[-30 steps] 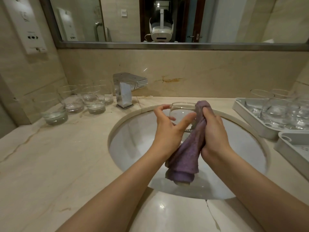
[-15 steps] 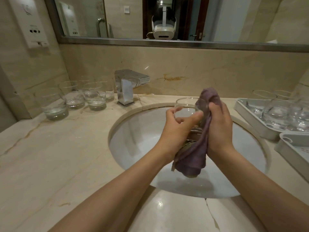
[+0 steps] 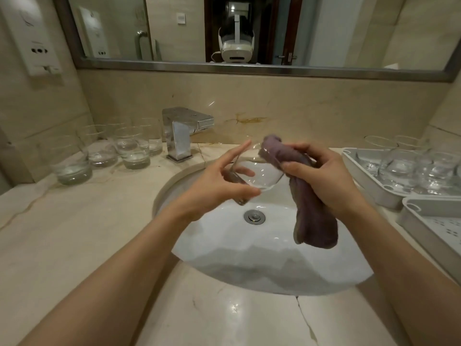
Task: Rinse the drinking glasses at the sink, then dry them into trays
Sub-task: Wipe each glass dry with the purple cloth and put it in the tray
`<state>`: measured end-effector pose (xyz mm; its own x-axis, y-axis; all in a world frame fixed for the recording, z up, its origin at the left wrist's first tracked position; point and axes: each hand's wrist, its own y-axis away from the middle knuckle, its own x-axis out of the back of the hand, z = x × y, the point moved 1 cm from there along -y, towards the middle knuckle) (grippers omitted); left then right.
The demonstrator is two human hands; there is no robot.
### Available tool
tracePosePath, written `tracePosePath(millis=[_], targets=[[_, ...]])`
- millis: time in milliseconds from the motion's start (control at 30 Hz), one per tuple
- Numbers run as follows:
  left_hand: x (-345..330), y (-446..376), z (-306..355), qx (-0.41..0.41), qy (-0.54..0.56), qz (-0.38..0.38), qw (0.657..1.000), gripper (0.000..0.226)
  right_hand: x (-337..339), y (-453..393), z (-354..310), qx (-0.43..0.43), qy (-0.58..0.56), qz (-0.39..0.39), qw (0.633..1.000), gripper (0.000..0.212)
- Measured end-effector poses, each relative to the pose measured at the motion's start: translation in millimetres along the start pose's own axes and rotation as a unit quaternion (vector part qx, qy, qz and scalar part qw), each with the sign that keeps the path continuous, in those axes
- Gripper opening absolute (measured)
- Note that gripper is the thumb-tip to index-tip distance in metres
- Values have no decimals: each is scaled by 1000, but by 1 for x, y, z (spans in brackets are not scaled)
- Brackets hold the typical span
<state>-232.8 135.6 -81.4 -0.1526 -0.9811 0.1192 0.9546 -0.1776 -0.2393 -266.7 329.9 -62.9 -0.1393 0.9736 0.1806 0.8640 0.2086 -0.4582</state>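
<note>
head view: the left hand (image 3: 212,186) grips a clear, smooth glass (image 3: 252,172) tilted over the white basin (image 3: 249,258); the right hand (image 3: 324,178) clenches a soft purple cloth (image 3: 309,208), its end pushed at the rim. best to turn the slippery glass steadily against the cloth. wet tumblers (image 3: 119,151) stand left, dried ones in the grey plastic tray (image 3: 369,188) right.

Clear drinking glass (image 3: 252,174) tilted above white sink (image 3: 249,258), purple cloth (image 3: 311,211) alongside
</note>
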Motion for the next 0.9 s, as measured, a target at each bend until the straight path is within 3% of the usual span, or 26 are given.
tracePosePath(millis=[167,267,433,500,633,767,900], targets=[[18,7,-9,29,-24,-10,999,77,-1,3,-7,-34,-10,-169,985,35],[26,10,-12,59,19,-15,998,72,-2,3,-10,-62,-2,-223,973,44],[24,13,-19,98,-18,-96,990,67,-9,10,-10,-41,196,-328,923,48],[22,13,-18,100,-16,-97,990,65,-13,11,-8,-20,169,-293,941,53],[30,12,-12,87,37,-53,994,61,-12,7,-4,-61,-29,-167,984,46],[28,15,-13,77,28,-36,996,61,-21,10,0,27,83,-167,982,24],[28,16,-9,62,-29,-28,997,63,-28,14,8,2,124,-228,966,47]])
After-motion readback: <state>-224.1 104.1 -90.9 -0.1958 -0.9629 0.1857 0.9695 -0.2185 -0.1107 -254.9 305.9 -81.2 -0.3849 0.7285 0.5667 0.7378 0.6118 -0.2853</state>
